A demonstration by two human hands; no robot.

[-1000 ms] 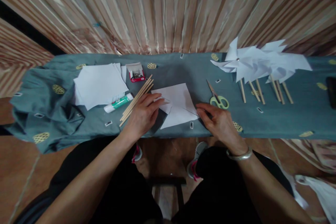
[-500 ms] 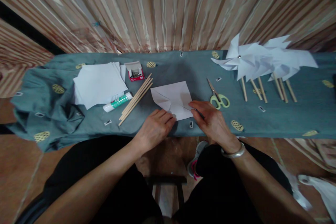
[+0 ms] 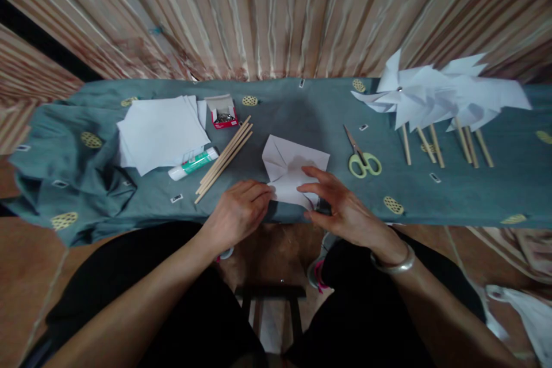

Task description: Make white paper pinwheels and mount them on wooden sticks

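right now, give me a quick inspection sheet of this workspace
surface: bench under a teal patterned cloth
job's things: white paper square, partly folded, at the near edge
clutter: paper stack, glue stick, wooden sticks, small red box, green scissors, finished paper pinwheels
hands: left hand pinches the paper's left side; right hand open, fingertips on its right side
cables: nothing seen
surroundings: striped curtain behind, brown floor below
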